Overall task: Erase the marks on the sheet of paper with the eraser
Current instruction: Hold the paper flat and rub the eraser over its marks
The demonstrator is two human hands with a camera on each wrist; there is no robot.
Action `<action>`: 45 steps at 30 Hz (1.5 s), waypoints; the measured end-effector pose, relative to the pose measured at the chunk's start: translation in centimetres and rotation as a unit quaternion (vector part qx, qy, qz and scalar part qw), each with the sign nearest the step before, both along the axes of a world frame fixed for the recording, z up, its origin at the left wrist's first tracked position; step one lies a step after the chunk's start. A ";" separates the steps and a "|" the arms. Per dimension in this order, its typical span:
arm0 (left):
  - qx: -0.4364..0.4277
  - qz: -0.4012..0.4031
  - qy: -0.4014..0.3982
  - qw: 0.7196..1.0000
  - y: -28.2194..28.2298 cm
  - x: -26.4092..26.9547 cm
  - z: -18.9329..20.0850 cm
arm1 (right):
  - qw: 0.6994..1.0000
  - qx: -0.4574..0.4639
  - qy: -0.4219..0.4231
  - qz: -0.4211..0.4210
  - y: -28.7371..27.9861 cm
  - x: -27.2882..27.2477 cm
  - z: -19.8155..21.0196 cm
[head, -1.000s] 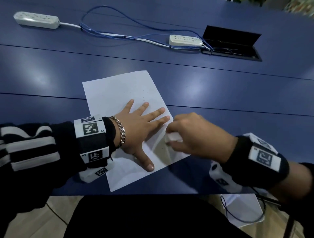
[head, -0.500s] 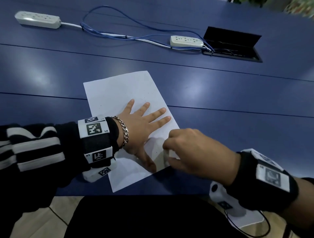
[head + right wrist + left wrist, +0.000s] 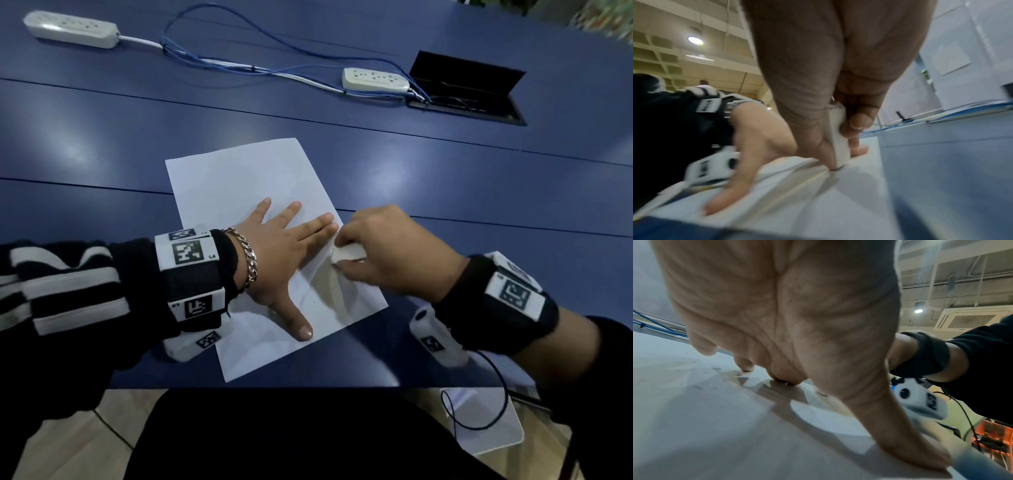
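Observation:
A white sheet of paper (image 3: 239,185) lies on the blue table (image 3: 445,192), near its front edge. My left hand (image 3: 284,250) lies flat on the sheet with fingers spread, pressing it down (image 3: 777,321). My right hand (image 3: 387,246) pinches a small white eraser (image 3: 347,255) between thumb and fingers at the sheet's right edge, just off my left fingertips. In the right wrist view the eraser (image 3: 838,142) stands on end with its lower tip on the paper (image 3: 849,194). Faint grey smudges and crumbs (image 3: 715,369) show on the sheet near my left fingers.
Two white power strips (image 3: 72,29) (image 3: 375,79) joined by blue and white cables (image 3: 239,65) lie at the back of the table. An open black cable hatch (image 3: 466,92) sits at the back right. The table's front edge runs just below the sheet.
My right hand with the eraser moved down the sheet's right edge toward me, then back up to beside my left fingertips. My left hand stayed flat on the paper.

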State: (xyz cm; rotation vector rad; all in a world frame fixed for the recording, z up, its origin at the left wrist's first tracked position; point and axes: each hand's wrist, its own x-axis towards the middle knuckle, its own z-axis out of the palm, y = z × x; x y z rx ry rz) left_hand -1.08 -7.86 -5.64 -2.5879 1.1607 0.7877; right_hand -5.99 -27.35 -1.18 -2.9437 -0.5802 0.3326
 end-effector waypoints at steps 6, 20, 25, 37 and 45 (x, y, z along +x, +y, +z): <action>0.014 0.004 -0.016 1.000 -0.2 -0.3 0.1 | 0.989 -0.014 0.108 0.100 1.5 -3.0 0.2; 0.014 -0.003 0.002 1.000 -0.2 0.0 0.2 | 1.000 -0.019 -0.001 -0.009 -0.5 1.3 -0.3; -0.016 -0.012 0.054 0.998 0.6 0.7 0.8 | 0.999 -0.020 -0.003 -0.030 -0.7 1.0 -0.5; 0.012 -0.025 0.006 1.000 0.9 1.2 0.4 | 0.995 -0.006 0.070 0.076 3.2 -4.3 -0.2; 0.022 -0.023 0.003 1.000 0.7 1.2 0.5 | 0.997 -0.017 0.001 0.077 3.0 -3.8 -0.7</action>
